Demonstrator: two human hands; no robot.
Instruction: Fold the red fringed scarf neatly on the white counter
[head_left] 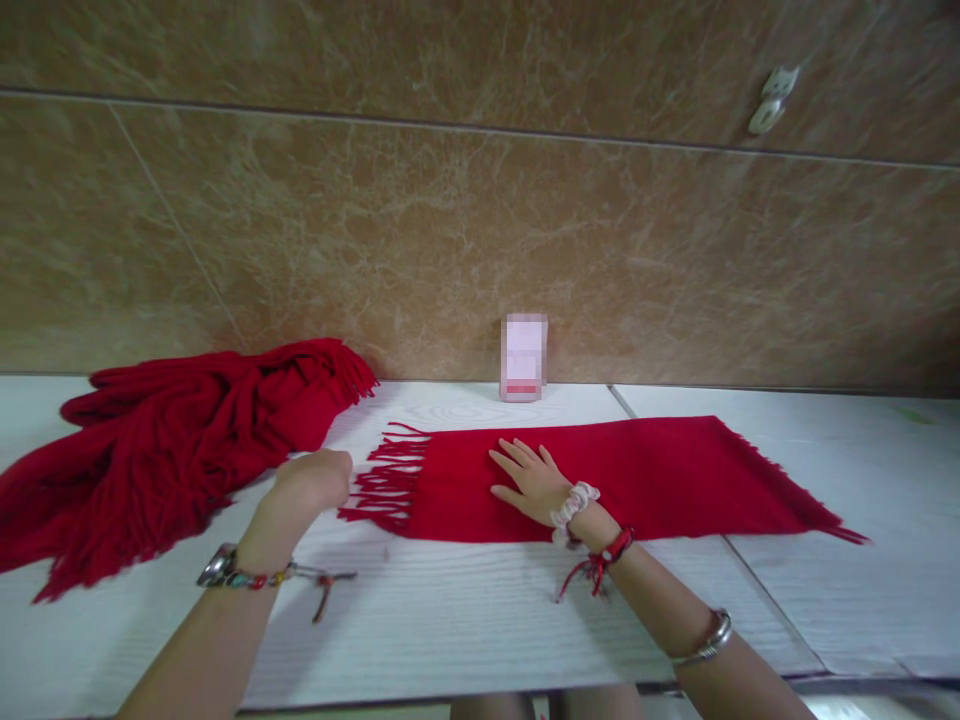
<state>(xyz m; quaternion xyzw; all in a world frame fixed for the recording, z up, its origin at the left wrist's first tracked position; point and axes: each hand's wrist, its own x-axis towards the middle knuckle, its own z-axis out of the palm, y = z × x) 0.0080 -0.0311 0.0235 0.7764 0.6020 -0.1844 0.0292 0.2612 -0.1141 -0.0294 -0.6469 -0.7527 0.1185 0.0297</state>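
A red scarf [645,480] lies spread flat and lengthwise on the white table, its fringe [386,480] pointing left. My right hand [531,482] rests open on the scarf, left of its middle, palm down with fingers spread. Beside the tips of the fringe, my left hand [311,482] is closed with its fingers curled under. Whether it holds any strands is hidden from view. Further left lies a crumpled heap of red scarves [202,440], with fringe showing at its right end and front.
Against the brown marbled wall [450,230] stands a small pinkish box [523,360], blurred out. A white cat-shaped hook [772,100] is fixed high on the wall at right. The white table [420,630] has seams and a front edge near my legs.
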